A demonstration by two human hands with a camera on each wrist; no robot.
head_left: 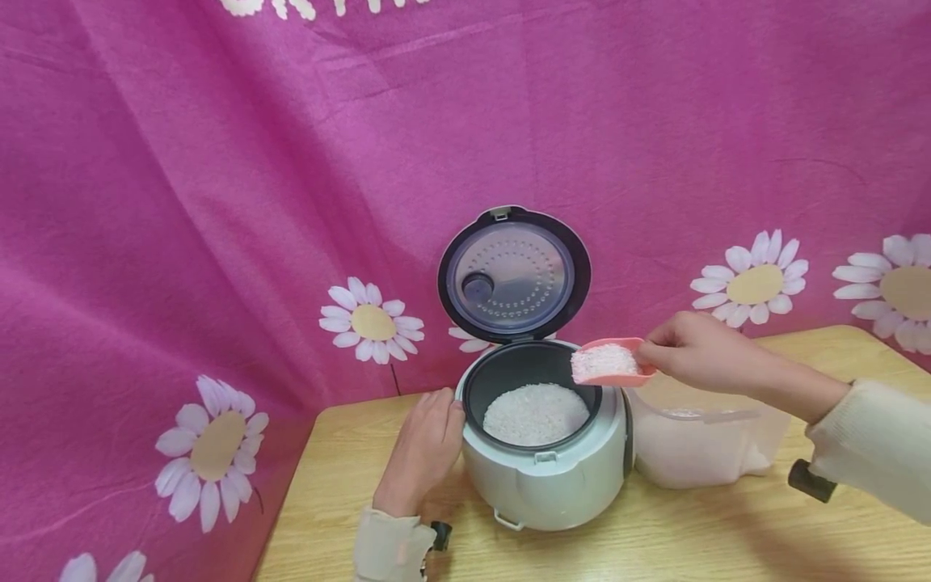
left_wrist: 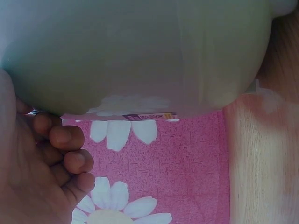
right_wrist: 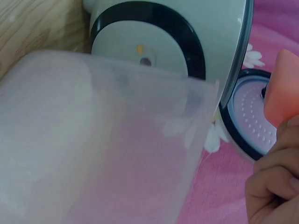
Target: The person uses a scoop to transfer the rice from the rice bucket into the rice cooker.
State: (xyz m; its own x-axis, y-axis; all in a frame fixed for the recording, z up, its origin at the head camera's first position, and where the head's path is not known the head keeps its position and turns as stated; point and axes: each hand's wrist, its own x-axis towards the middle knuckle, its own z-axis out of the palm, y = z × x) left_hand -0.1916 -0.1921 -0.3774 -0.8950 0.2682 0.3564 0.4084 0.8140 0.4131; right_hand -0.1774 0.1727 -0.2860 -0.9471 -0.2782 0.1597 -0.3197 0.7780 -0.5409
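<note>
My right hand [head_left: 701,356] pinches the handle end of a pink scoop [head_left: 613,378] heaped with white rice grains. The scoop is level over the right rim of a pale green rice cooker [head_left: 541,489]; its outside shows as an orange-pink shape [right_wrist: 281,88] in the right wrist view. White rice [head_left: 537,414] lies in the dark inner pot [head_left: 483,376]. The cooker's lid [head_left: 514,275] stands raised at the back. Against the cooker's left rim rests my left hand [head_left: 425,444], its fingers [left_wrist: 67,137] loosely bent beside the cooker body in the left wrist view.
A translucent plastic bin [head_left: 698,453] with white contents stands right of the cooker, below my right forearm. Both are on a light wooden table [head_left: 327,501]. Behind hangs a magenta cloth [head_left: 291,162] with daisies, close to the lid.
</note>
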